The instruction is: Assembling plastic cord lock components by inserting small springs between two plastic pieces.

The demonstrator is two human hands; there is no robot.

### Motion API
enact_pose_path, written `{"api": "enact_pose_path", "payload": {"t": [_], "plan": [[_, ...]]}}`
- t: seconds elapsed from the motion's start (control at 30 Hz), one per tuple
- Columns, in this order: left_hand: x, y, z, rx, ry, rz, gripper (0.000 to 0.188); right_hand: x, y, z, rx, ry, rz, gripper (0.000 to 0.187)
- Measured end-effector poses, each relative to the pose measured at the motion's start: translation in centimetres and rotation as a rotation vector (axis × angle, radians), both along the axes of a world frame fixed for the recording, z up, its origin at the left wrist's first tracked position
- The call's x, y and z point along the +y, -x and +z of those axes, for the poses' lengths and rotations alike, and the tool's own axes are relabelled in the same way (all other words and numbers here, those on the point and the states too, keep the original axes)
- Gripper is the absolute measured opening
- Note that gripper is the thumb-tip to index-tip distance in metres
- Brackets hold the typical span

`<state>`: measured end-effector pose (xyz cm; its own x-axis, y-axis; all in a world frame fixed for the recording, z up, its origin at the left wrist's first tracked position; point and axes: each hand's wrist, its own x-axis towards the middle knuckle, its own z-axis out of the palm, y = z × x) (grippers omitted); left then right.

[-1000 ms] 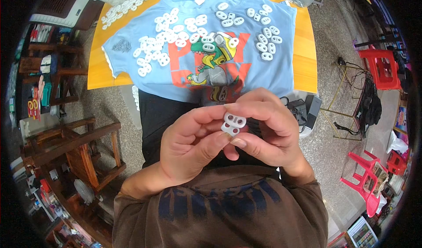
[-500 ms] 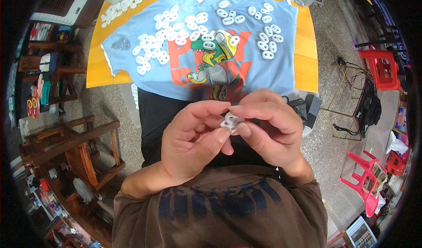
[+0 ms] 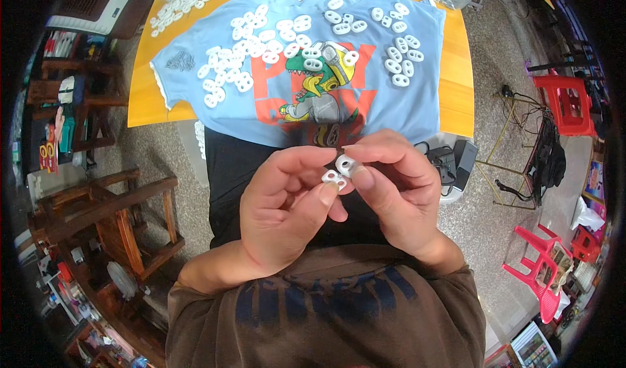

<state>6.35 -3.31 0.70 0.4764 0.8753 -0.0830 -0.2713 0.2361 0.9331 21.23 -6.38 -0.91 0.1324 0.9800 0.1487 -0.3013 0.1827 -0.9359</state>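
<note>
Left hand (image 3: 277,201) and right hand (image 3: 407,198) pinch white pieces (image 3: 334,179) in their fingers (image 3: 314,205); a blue shirt (image 3: 228,117) drapes the yellow surface (image 3: 458,104); a red stool (image 3: 567,104) stands right.

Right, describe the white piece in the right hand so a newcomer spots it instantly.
Below the blue shirt on the orange table, the right hand pinches a white piece. It sits higher than the neighbouring piece in the left hand, showing one hole, not two.
</note>
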Motion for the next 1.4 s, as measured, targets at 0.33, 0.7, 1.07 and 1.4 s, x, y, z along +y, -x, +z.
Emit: {"api": "enact_pose_path", "payload": {"t": [0.33,0.7,1.07,1.4], "plan": [[0.0,-0.1,0.0,0.097,-0.101,0.031,0.022,0.1,0.0,-0.1,0.004,-0.053,-0.021,0.020],[0.0,0.2,-0.1,0.002,-0.117,-0.099,0.021,-0.2,0.2,0.3,0.305,0.154,-0.071,0.019],[0.3,0.3,0.0,-0.034,0.030,-0.054,0.014,-0.2,-0.2,0.3,0.397,0.278,0.047,0.020],[1.1,0.1,-1.3,-0.087,-0.195,0.010,0.012,-0.2,0.1,0.6,0.416,0.268,0.051,0.020]]}}
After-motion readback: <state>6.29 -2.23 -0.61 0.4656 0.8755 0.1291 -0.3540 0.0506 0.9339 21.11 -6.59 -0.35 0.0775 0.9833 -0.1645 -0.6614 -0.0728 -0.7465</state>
